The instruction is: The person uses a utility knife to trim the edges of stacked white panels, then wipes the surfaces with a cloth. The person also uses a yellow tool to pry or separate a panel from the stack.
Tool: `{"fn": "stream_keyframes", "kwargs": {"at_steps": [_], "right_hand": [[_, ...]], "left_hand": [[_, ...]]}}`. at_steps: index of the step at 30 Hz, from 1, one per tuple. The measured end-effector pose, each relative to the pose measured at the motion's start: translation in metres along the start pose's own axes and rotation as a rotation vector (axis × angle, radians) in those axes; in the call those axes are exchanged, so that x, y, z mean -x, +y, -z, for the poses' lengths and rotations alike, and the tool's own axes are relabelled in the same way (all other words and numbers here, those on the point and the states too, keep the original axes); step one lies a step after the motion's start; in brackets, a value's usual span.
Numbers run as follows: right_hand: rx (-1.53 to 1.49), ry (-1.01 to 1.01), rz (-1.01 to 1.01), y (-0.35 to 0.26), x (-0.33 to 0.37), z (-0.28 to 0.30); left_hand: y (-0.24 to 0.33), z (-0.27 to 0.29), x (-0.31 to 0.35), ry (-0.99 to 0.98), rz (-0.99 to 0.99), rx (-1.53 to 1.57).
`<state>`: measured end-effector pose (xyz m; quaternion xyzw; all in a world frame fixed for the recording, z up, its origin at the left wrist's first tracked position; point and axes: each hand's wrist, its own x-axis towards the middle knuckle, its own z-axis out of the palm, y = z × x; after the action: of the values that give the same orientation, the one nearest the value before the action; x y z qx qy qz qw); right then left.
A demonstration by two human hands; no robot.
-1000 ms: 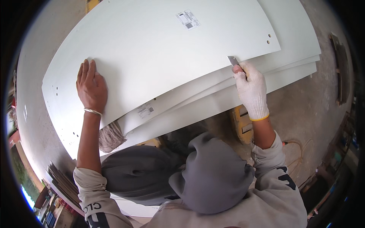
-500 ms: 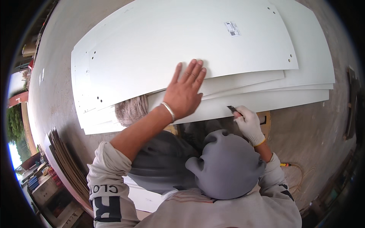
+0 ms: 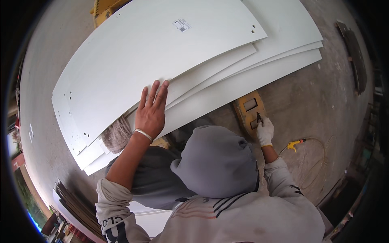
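While apparently steadying the pale top panel [image 3: 154, 56] with the bare left hand [image 3: 150, 117], keep that hand wide and nearly flat at the near edge, gripping nothing; impossible to tell whether pressing firmly or only resting. Hold the small dark blade [image 3: 258, 116] in the gloved right hand [image 3: 265, 133], closed snugly around its lower part, tip directed away from the body, near the yellow perforated frame [image 3: 249, 114] and well apart from the left hand. Note the top panel lying uppermost on the staggered lower panels [image 3: 227, 85], near the brown cloth [image 3: 116, 135] left of the bare hand. For good control, spread pressure evenly, keep the blade clear of the pale faces, and avoid catching the yellow air gun [image 3: 295, 145] or its hose [image 3: 323, 152] at right.
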<state>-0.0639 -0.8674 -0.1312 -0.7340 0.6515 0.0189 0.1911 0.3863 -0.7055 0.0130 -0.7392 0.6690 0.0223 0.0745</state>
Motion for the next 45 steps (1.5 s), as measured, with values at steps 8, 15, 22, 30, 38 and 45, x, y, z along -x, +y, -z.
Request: {"fn": "stream_keyframes", "kwargs": {"at_steps": [8,15,22,30,38,45], "right_hand": [[-0.355,0.031,-0.361,-0.002,-0.006,-0.015],[-0.172,-0.176,-0.238,-0.006,-0.027,-0.002],[-0.465,-0.073,0.250,-0.084,-0.079,0.055],[-0.930,-0.517,0.819,-0.346,0.022,0.227],[-0.254,-0.534,1.531,-0.423,0.155,0.153],[-0.974,-1.323,0.665,-0.426,0.165,0.101]], "left_hand": [[-0.034,0.040,0.101,0.005,0.289,0.174],[-0.113,0.048,0.202,-0.265,1.227,0.262],[-0.141,-0.023,0.230,-0.075,1.223,0.738],[-0.153,-0.019,0.194,-0.208,1.140,1.135],[-0.026,0.120,0.159,0.642,1.007,1.864],[0.035,0.158,0.208,0.977,0.564,1.985]]}}
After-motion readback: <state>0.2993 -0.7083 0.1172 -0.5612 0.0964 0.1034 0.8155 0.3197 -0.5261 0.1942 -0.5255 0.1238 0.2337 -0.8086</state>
